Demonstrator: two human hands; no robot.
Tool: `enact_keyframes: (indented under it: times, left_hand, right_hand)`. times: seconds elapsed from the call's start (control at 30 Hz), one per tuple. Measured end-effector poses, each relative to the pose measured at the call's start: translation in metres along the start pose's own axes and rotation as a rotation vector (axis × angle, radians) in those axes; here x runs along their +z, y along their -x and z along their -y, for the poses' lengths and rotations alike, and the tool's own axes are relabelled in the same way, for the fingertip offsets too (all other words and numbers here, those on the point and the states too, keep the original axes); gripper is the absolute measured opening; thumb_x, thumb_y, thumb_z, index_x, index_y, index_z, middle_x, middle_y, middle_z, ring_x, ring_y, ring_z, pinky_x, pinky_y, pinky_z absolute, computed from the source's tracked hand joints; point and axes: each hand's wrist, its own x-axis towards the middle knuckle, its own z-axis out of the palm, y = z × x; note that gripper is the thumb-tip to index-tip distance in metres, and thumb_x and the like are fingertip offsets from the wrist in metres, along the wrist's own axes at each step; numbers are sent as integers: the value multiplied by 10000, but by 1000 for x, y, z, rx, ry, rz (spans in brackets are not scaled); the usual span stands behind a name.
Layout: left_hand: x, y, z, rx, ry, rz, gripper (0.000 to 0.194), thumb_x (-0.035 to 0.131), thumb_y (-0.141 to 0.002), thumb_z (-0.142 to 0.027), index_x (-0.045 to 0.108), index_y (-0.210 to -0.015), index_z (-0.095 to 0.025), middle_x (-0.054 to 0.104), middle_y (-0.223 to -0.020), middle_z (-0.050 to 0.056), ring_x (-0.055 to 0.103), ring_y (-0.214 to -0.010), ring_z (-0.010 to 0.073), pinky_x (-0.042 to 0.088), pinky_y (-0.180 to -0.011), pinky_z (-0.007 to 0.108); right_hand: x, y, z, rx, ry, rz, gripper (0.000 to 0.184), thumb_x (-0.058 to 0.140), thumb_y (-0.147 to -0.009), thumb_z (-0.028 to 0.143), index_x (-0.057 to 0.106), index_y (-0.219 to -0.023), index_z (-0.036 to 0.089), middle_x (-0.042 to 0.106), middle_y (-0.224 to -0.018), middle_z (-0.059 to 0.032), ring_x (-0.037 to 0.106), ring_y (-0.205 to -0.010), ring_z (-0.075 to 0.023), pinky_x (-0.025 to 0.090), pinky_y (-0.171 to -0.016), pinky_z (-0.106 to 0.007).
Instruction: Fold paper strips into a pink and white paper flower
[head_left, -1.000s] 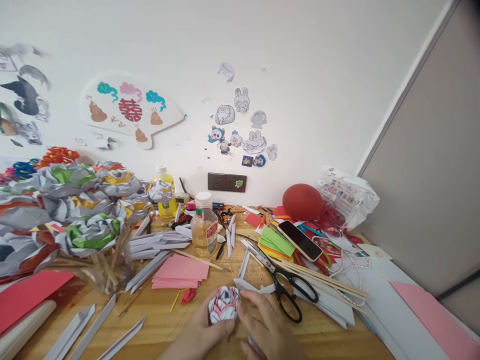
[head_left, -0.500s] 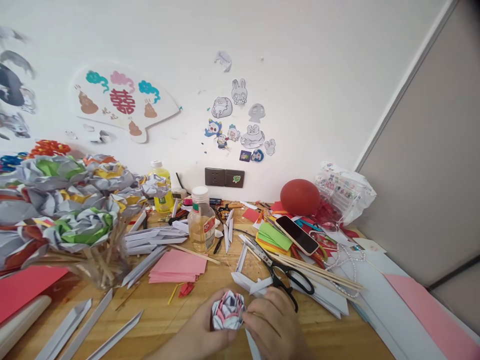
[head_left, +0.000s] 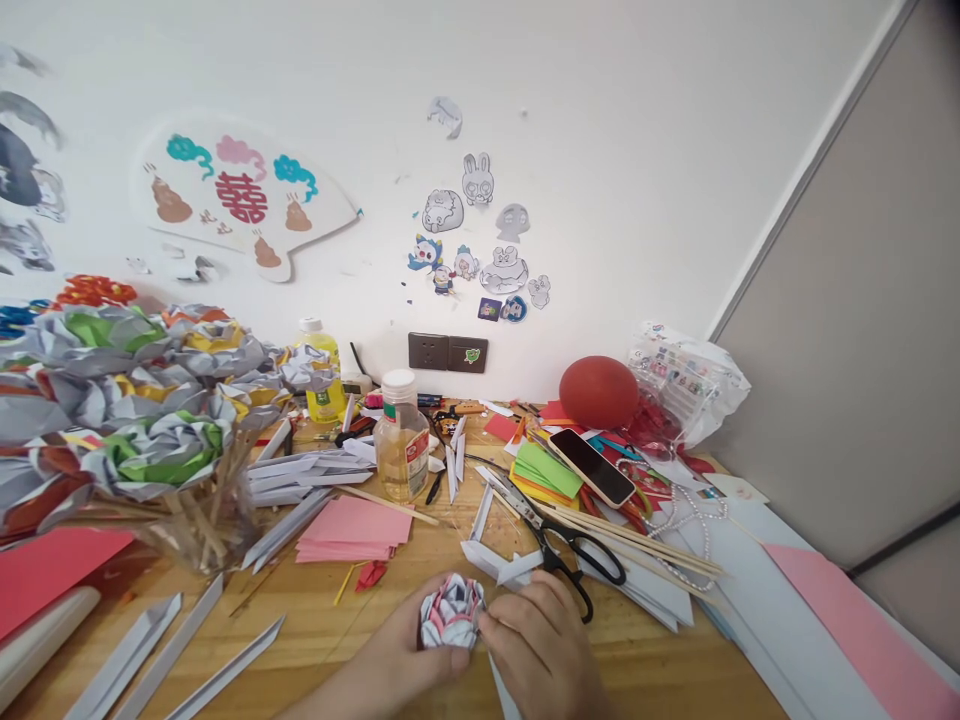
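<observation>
A small paper flower (head_left: 452, 612), white with pink folds, sits in my left hand (head_left: 401, 645), whose thumb and fingers are closed around its left and lower sides. My right hand (head_left: 544, 645) has its fingers curled and pinched at the flower's right edge; its fingertips touch the folded paper there, partly hidden. Below that hand a white paper strip (head_left: 501, 688) shows; I cannot tell whether it joins the flower. Just beyond the right hand lie black-handled scissors (head_left: 559, 545) and folded white strips (head_left: 487, 560).
At left stands a bunch of large paper flowers (head_left: 161, 450) on sticks. Pink paper squares (head_left: 352, 530), a glue bottle (head_left: 401, 440) and more folded strips (head_left: 225, 665) lie around. To the right are a phone (head_left: 592, 468), wooden sticks (head_left: 637, 540) and a red balloon (head_left: 598, 392).
Both hands and the paper flower have shifted very slightly left in view, along with the whole scene. The flower has tipped a little, and the hold on it looks the same.
</observation>
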Motion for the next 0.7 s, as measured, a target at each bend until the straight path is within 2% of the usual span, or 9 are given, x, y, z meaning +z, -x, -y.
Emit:
enact_keyframes:
  times: [0.1,0.2,0.33,0.4,0.47,0.7]
  left_hand:
    - [-3,1,4,-1,62,-16,436,765,-567,-390,568,-895,-180,523,-691,-47,414,-636,119,376,-623,221]
    - [-5,-2,10,27,75,-21,474,784,-549,-421,574,-902,-184,536,-708,-38,434,-638,124,386,-612,224]
    - [-6,-7,18,198,42,23,496,778,-558,-304,540,-983,-207,577,-825,-14,501,-753,157,403,-691,239]
    - [-5,-8,21,285,2,63,489,735,-577,-201,521,-1017,-220,575,-850,-16,511,-773,157,401,-697,235]
    - [-3,-8,21,335,-42,83,493,681,-582,-116,509,-1030,-228,575,-879,-15,518,-799,159,399,-715,236]
    - [4,-3,11,317,-64,106,496,631,-575,-85,476,-1027,-219,557,-908,-5,521,-829,170,393,-730,243]
  right_hand:
    - [-2,-2,0,10,-48,61,184,452,-891,87,632,-913,117,662,-738,-39,560,-653,-143,440,-708,-305]
    - [-6,2,-3,36,-151,153,228,419,-896,118,608,-1024,113,649,-843,-80,567,-734,-167,457,-677,-294]
    - [-7,13,-10,164,-234,204,313,398,-897,148,529,-1179,114,586,-1011,-122,547,-885,-200,458,-748,-320]
    - [-8,17,-13,233,-262,230,348,393,-892,144,495,-1224,125,561,-1046,-123,535,-901,-200,456,-754,-324]
    - [-8,19,-14,238,-280,259,360,396,-886,151,495,-1233,148,550,-1057,-119,531,-890,-202,454,-744,-332]
    - [-10,12,-12,228,-293,306,339,386,-883,148,539,-1185,154,566,-990,-111,533,-857,-203,456,-709,-335]
